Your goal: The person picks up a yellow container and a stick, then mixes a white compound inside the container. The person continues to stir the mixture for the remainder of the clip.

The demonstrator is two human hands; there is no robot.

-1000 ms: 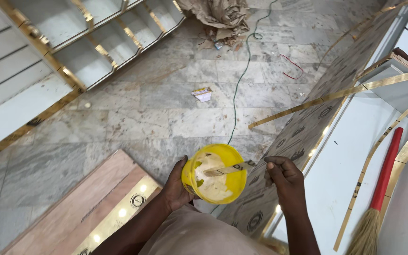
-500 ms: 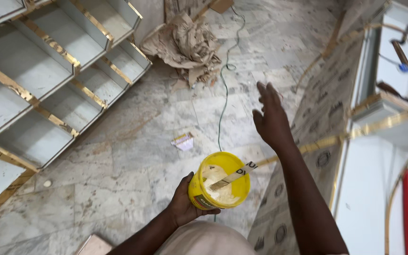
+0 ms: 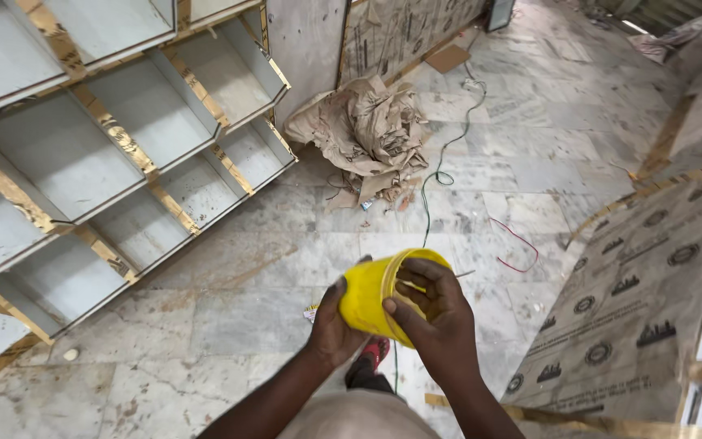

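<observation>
Yellow tub (image 3: 371, 302) tilted, cupped in left hand (image 3: 336, 325); right hand (image 3: 440, 319) gripping rim (fingers curled inside).

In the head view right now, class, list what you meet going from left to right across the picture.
Grey shelf unit with gold edging → crumpled brown paper → yellow tub held in both hands → red wire on the marble floor → patterned board leaning at the right.
</observation>
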